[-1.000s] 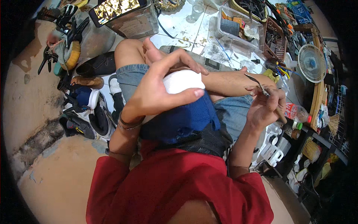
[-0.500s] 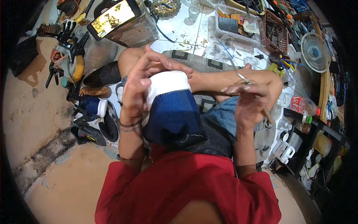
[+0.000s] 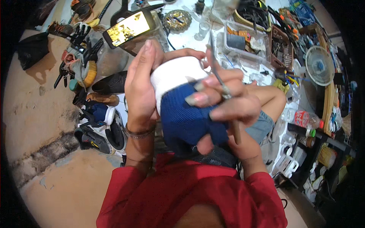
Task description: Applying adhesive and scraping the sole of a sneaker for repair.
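A navy knit shoe point(image 3: 186, 116) with a thick white sole point(image 3: 178, 74) is raised in front of my chest, toe end pointing away. My left hand point(image 3: 142, 81) cups the sole from the left, thumb upright and fingers reaching behind the far edge. Over the shoe's right side is my right hand point(image 3: 232, 98), somewhat blurred, closed around a thin awl-like tool. Its metal shaft point(image 3: 217, 72) points up and away past the sole, and the wooden handle point(image 3: 237, 133) sticks out below my palm. The shaft's tip is too blurred to make out.
A lit phone point(image 3: 127, 29) leans on a clear box at the far left. Several shoes point(image 3: 93, 138) lie left of my legs. Ahead are an ashtray point(image 3: 176, 19), a glass point(image 3: 202, 29) and a plastic tub point(image 3: 245, 41). A fan point(image 3: 320, 64) and bottle point(image 3: 302, 118) stand right.
The shoe has come up from my lap, now gripped by my left hand. My right hand has swung left with the tool, from beside my knee to over the shoe.
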`<act>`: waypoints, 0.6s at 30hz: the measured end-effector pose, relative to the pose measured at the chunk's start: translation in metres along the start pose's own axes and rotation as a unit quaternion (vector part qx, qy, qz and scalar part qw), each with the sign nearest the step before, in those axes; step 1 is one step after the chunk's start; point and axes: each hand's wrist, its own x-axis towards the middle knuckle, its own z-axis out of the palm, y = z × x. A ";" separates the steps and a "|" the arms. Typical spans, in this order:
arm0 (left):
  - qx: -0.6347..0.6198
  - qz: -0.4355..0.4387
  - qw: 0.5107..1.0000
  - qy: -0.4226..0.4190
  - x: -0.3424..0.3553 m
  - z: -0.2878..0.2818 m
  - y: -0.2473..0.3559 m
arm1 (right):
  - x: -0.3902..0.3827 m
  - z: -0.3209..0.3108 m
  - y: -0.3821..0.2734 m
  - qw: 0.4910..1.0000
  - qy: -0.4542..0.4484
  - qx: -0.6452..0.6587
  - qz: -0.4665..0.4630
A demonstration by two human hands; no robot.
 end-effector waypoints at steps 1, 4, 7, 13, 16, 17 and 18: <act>0.005 -0.004 1.000 -0.006 -0.003 0.006 0.005 | 0.005 0.003 -0.002 1.000 0.008 -0.015 -0.010; 0.032 0.013 0.998 -0.049 -0.003 0.007 0.010 | 0.016 0.004 -0.014 0.998 0.010 -0.066 0.011; -0.005 -0.002 0.999 -0.036 -0.003 0.004 0.012 | 0.022 0.000 -0.006 0.999 -0.026 -0.039 -0.014; 0.000 0.006 0.999 -0.049 0.001 0.007 0.010 | 0.015 0.012 0.004 0.996 0.065 0.009 -0.059; -0.002 -0.013 0.999 -0.053 0.007 -0.003 0.006 | 0.017 -0.026 0.015 0.993 -0.114 0.032 -0.011; -0.001 -0.040 0.998 -0.041 0.014 -0.008 -0.001 | 0.013 -0.038 0.026 0.989 -0.140 0.039 -0.017; 0.002 -0.066 0.997 -0.029 0.022 -0.014 -0.008 | 0.013 -0.035 0.028 0.997 -0.051 0.054 -0.006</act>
